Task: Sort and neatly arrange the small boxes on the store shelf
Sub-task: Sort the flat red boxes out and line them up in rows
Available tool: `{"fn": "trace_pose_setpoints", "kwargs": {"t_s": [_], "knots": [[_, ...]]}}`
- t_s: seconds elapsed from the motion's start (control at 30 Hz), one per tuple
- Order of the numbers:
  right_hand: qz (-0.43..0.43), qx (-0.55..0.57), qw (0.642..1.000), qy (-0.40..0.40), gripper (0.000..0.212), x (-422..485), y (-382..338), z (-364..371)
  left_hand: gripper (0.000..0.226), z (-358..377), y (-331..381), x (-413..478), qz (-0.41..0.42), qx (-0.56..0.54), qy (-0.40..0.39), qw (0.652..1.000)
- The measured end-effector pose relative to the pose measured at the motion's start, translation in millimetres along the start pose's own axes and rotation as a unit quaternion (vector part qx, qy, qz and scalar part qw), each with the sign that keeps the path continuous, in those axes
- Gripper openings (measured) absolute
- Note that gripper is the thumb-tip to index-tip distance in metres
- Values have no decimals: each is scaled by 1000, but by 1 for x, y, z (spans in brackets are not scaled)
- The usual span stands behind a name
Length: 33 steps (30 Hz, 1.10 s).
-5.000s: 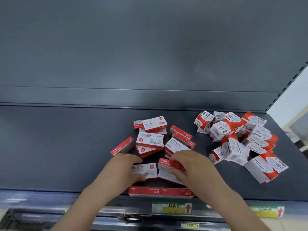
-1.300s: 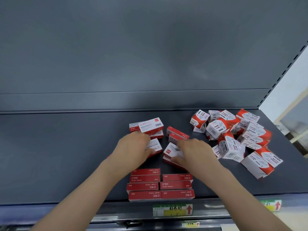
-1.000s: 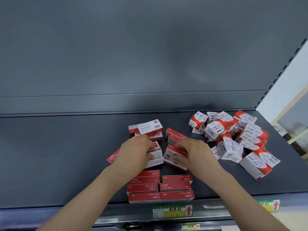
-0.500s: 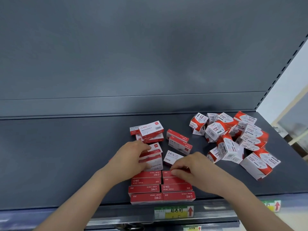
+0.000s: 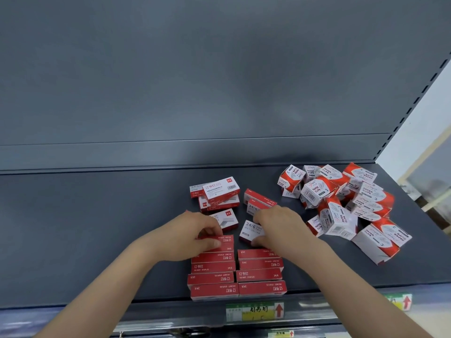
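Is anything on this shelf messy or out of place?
Yes. The paper clip boxes on the right lie in a jumbled heap, tipped at all angles. Behind the hands, a few staple boxes lie loose and skewed. Only the red staple boxes at the front edge stand in two tidy columns.

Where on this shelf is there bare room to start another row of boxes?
The dark grey shelf deck is bare left of the lined-up red staple boxes and the left hand, back to the rear wall. A narrower bare strip runs in front of the heaped red-and-white paper clip boxes. The middle is crowded with loose staple boxes and the right hand.
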State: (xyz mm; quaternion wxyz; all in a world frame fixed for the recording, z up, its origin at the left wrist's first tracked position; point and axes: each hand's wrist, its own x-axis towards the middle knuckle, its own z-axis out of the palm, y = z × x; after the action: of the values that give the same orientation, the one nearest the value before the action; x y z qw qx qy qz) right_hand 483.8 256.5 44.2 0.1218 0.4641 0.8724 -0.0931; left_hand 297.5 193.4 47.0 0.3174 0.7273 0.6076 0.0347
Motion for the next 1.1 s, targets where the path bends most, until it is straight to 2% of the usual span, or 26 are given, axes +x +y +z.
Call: {"fn": "trace_pose_setpoints", "kwargs": {"t_s": [0.03, 0.1, 0.17, 0.23, 0.3, 0.4, 0.5, 0.63, 0.73, 0.83, 0.93, 1.0, 1.1], "knots": [[2, -4, 1000, 7, 48, 1, 1, -1, 22, 1, 0, 0, 0, -2, 7, 1000], [1, -5, 1000, 19, 48, 1, 0, -3, 23, 2, 1, 2, -17, 5, 72, 997], [-15, 21, 999, 21, 39, 0, 1, -5, 26, 2, 1, 5, -59, 58, 164, 983], [-40, 86, 995, 24, 27, -3, 4, -7, 28, 1, 3, 9, -99, 117, 201, 967], [-73, 139, 988, -3, 24, -9, 9, -12, 30, 0, 7, 15, -118, 163, 191, 961], [-119, 153, 979, -60, 26, -15, 13, -15, 38, 2, 13, 25, -122, 252, 147, 949], [-126, 144, 980, -55, 29, -18, 11, -15, 42, 5, 11, 33, -122, 271, 120, 947], [-49, 137, 984, 101, 28, -11, 6, -15, 42, 7, 4, 38, -117, 214, 119, 962], [10, 91, 982, 163, 49, 3, 8, -17, 41, 5, 1, 39, -113, 171, 133, 970], [36, 59, 991, 118, 59, 20, 12, -13, 40, 4, 1, 37, -100, 164, 145, 971], [43, 39, 995, 79, 45, 32, 15, -7, 31, 2, -1, 34, -78, 132, 149, 977], [41, 45, 996, 66, 37, 33, 19, -7, 24, -3, -2, 31, -62, 107, 126, 984], [3, 73, 997, 16, 31, 28, 23, -9, 30, -11, -3, 24, -47, 70, 76, 993]]}}
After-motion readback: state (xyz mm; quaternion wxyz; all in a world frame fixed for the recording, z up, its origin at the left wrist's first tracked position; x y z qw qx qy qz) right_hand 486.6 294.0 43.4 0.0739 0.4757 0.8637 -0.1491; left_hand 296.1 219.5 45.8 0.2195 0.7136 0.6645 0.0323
